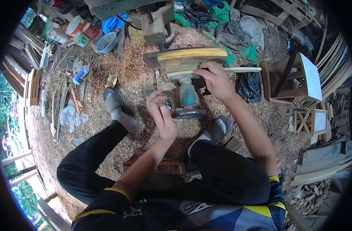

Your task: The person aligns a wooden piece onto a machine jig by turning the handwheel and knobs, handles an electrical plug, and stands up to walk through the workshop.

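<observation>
Seen from the head camera, a seated worker pinches a slim wooden strip (243, 70) in the right hand (221, 85), its thumb and fingers clamped on the strip beside a teal bench machine (186, 94) set low between the worker's 2 feet. The strip's long axis runs left to right across the worker's front, crosswise to the machine's shaft and roughly in line with the yellow-edged wooden wheel (193, 55) just beyond it. A long end juts out to the right of the grip; a pale stretch also shows to the left of it, though whether it is the same piece, or touches the wheel, cannot be told.

The right hand is the nearer of the 2. The left hand (163, 119) hangs on the machine's other side, its fingers loosely curled and apart from the thumb, with nothing visible in them; the strip lies beyond them and to their right. Between the left hand and the right foot sits a dark disc (188, 114), at the machine's near end. Shavings blanket the floor (95, 109), where a blue basin (106, 42) and a bottle (82, 74) stand or lie to the left.
</observation>
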Demonstrator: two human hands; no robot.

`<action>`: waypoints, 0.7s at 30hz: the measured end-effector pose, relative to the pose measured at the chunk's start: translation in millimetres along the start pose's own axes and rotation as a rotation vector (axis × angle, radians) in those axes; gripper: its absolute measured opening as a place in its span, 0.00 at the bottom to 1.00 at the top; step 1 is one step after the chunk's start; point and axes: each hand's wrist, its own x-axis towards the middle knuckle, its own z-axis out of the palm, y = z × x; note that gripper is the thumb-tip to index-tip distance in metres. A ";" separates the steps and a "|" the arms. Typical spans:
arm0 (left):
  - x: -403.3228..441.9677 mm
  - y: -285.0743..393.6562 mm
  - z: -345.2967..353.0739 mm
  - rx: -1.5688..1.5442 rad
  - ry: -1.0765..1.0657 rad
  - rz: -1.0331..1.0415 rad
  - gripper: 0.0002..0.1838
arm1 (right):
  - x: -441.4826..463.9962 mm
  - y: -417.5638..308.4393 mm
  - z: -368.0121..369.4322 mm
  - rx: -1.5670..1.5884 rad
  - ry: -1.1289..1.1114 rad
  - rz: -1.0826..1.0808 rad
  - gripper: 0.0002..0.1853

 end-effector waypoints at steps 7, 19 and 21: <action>16.6 18.0 21.4 0.185 -0.139 0.148 0.15 | -4.2 0.8 3.2 0.001 0.017 0.041 0.22; 28.9 24.3 9.6 0.123 -0.093 0.164 0.20 | -11.2 4.2 12.8 0.007 0.062 0.058 0.22; 30.5 27.1 15.4 0.279 -0.171 0.251 0.19 | -11.7 5.8 13.7 0.017 0.082 0.065 0.22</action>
